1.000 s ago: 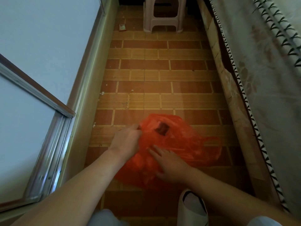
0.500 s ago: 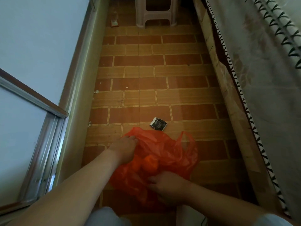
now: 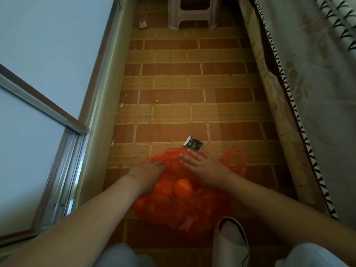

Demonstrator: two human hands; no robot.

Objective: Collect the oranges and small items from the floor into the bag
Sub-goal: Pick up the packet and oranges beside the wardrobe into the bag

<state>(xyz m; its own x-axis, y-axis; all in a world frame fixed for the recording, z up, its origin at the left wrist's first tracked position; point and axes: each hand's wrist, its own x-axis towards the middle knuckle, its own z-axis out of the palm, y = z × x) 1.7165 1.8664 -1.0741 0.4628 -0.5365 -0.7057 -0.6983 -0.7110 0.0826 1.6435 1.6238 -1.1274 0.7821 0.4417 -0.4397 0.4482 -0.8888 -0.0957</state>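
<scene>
Head view shows oranges already in my red bag on the floor, my right fingers spread toward the black packet, my left hand pressing the bag, another wrapper far off.

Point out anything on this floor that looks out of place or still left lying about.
A small black sachet lies loose on the tiles just beyond the red bag, near the right hand. A second, reddish wrapper lies far off beside the plastic stool. White scraps dot the floor along the left wall.
</scene>
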